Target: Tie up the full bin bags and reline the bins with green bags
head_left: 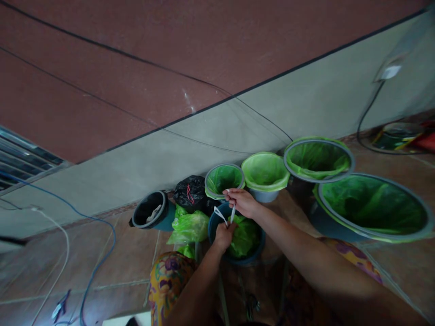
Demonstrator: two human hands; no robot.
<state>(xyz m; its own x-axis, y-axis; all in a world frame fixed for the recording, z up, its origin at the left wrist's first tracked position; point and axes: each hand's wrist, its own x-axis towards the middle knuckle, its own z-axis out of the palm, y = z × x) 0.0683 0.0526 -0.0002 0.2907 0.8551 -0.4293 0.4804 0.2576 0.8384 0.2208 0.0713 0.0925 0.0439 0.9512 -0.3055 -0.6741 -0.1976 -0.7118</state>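
Note:
Between my knees stands a dark blue bin (260, 251) with a bunched green plastic bag (245, 237) inside it. My left hand (223, 237) is closed low over the bag, with a loop of white string (220, 214) rising from it. Just above and to the right, my right hand (240, 202) pinches the other part of the string, which runs taut between the two hands. The fingertips of both hands are small in view, so the exact grip on the string is partly hidden.
Behind are bins lined in green: a small one (242, 181), a pale one (267, 195), and large ones (352, 170) (428, 213) at right. At left lie a tied black bag (190, 192), loose green bags (192, 226), and a black-lined bin (166, 213). Cables (113, 240) cross the floor.

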